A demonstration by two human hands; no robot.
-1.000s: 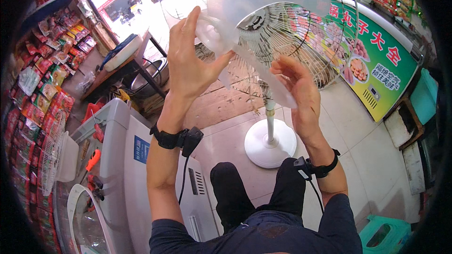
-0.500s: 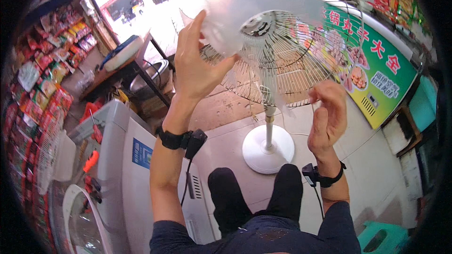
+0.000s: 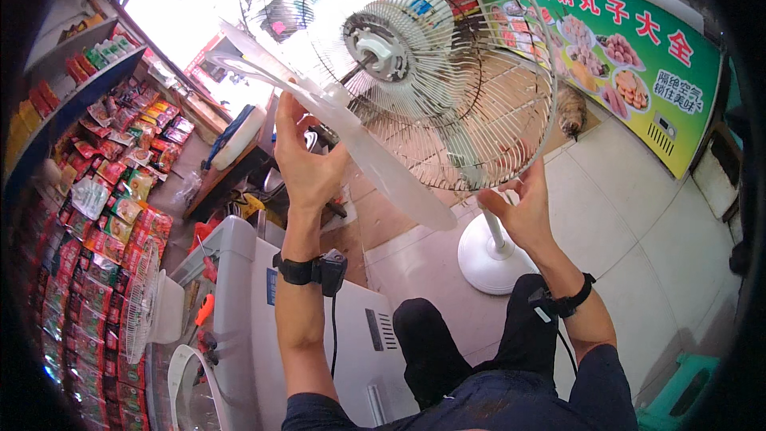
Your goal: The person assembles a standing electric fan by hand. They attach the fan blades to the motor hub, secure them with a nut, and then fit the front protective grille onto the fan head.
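Note:
A white translucent fan blade set [image 3: 391, 168] is in my left hand [image 3: 307, 164], the fingers closed around it near its centre. It is tilted and stands apart from the motor hub [image 3: 375, 52], whose bare shaft points toward it. Behind it is the round wire rear cage [image 3: 447, 132] of the standing fan, with dark grime along the wires. My right hand [image 3: 523, 211] grips the cage's lower rim, thumb in front and fingers partly hidden behind. The fan's round white base [image 3: 487, 259] rests on the tiled floor beyond my knees.
A grey-white cabinet [image 3: 231, 295] is close on my left, with an orange-handled tool [image 3: 205, 309] and a white ring [image 3: 179, 375] beside it. Hanging packets [image 3: 120, 191] line the left. A green-fronted freezer [image 3: 622, 64], a cat [image 3: 570, 112] and a teal stool [image 3: 682, 395] are at right.
The blade set has come away leftward from the cage in my left hand, baring the hub. My right hand, earlier apart from the cage, now holds its lower rim. The view has shifted.

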